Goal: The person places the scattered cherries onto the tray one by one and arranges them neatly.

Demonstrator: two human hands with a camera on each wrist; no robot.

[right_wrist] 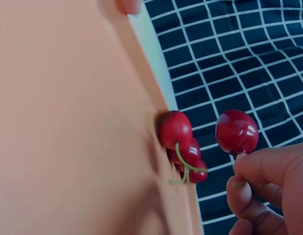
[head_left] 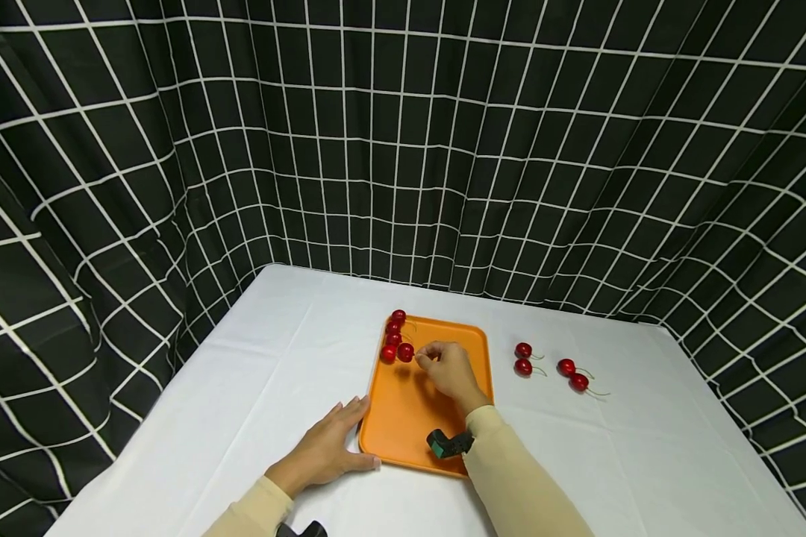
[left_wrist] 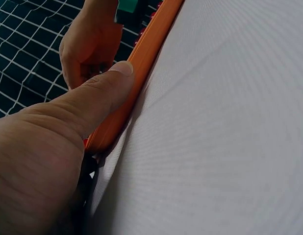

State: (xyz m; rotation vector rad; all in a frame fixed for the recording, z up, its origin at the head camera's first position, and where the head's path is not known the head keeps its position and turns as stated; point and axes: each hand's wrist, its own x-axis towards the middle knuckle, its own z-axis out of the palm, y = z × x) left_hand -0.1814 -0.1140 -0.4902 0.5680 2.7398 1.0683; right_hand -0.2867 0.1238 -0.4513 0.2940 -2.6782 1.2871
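White-covered table (head_left: 262,388); surface shows faint creases, one running lengthwise near the left edge. Far-left corner rounded. Black curtain (head_left: 403,149) with white grid lines hangs beyond the far edge and continues along the left and right edges; folds bend the grid, notably off the far-left corner. Light on the table soft, fairly even; curtain much darker.

The left hand (left_wrist: 51,144) rests its thumb against the orange tray (left_wrist: 150,45) — right hand (left_wrist: 91,41) beyond, white cloth (left_wrist: 220,127) beside.
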